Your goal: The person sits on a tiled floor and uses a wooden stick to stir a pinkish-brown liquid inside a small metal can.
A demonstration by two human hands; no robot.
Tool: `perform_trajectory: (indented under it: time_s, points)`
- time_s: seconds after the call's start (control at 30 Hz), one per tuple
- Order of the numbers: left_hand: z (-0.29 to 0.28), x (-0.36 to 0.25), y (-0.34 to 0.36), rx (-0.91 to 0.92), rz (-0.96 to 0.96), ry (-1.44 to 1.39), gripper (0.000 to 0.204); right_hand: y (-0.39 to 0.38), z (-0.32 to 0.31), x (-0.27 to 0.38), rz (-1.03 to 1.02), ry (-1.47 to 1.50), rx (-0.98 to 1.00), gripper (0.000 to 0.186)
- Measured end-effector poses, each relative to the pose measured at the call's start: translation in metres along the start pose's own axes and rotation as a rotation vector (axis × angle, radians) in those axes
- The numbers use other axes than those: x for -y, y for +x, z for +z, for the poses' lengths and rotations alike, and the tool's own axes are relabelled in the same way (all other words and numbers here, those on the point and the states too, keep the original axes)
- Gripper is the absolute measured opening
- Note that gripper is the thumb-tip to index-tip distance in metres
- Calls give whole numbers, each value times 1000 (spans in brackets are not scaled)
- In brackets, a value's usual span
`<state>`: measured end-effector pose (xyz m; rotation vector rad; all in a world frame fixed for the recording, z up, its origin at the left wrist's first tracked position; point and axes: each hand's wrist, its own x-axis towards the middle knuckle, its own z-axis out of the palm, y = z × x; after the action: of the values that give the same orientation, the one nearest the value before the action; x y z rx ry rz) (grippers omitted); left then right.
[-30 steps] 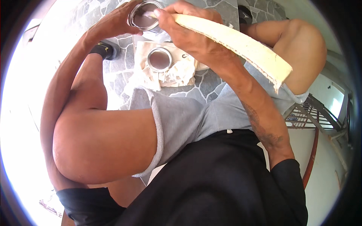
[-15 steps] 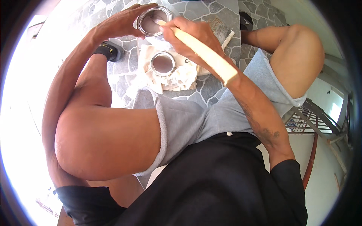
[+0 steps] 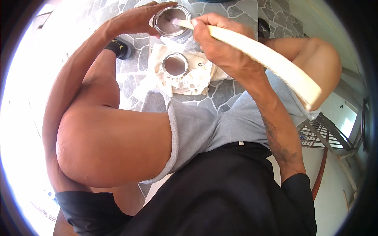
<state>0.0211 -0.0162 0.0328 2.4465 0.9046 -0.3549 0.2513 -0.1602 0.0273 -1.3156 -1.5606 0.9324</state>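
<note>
An open metal paint can [image 3: 191, 16] with mauve-grey paint in it stands at the top of the view. My left hand [image 3: 143, 19] curves round its left side, fingers along the rim. In my right hand [image 3: 222, 45] is a long, pale wooden stick [image 3: 271, 55], gripped near its lower end. The paint-coated tip of the stick is inside the can's mouth; the other end points back over my right forearm. Just nearer to me, a smaller round metal tin or lid [image 3: 175, 65] with brownish-mauve contents rests on a crumpled cream cloth [image 3: 195, 83].
My bare legs are spread on both sides of the cans, above a floor of grey stone-pattern tiles [image 3: 224, 98]. A dark shoe [image 3: 120, 49] is on my left foot. To the right are a slatted rack [image 3: 325, 131] and a pale wall [image 3: 350, 112].
The stick has swung, its upper end moving right and nearer to me. My right hand has shifted right. The can and my left hand appear slightly farther right in the view.
</note>
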Motion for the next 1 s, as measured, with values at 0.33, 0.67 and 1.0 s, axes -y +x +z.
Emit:
perform_trajectory:
  time_s: [0.33,0.67,1.0]
  points:
    - [0,7,1,36,-5,-14,104,-6,14,-16,-73,67,-17,24]
    - [1,1,1,6,4,27,103,-2,15,-23,-151,84,-50,24]
    - [-3,2,3,-8,24,39,102,-1,16,-34,-25,165,13,21]
